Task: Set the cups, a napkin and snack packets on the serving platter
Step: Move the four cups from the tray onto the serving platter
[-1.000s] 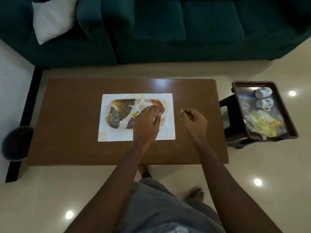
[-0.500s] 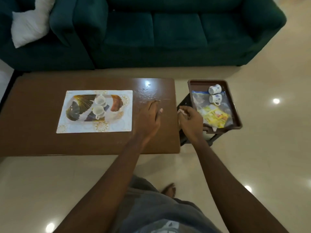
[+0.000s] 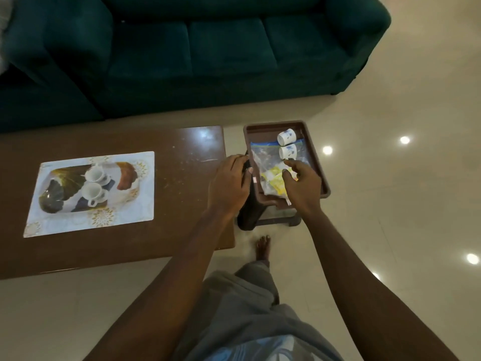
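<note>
White, blue-flowered cups are lying in the brown plastic tray. Your right hand, fingers spread and empty, is hovering to pick one; your left hand, loosely curled, is holding nothing.

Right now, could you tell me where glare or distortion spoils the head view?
Head view: ceiling lights mirror as bright spots on the floor tiles and a pale sheen on the table; wide-angle bending curves the sofa; the scene is dim, so the cups look soft.

left hand curled; right hand spread
</note>
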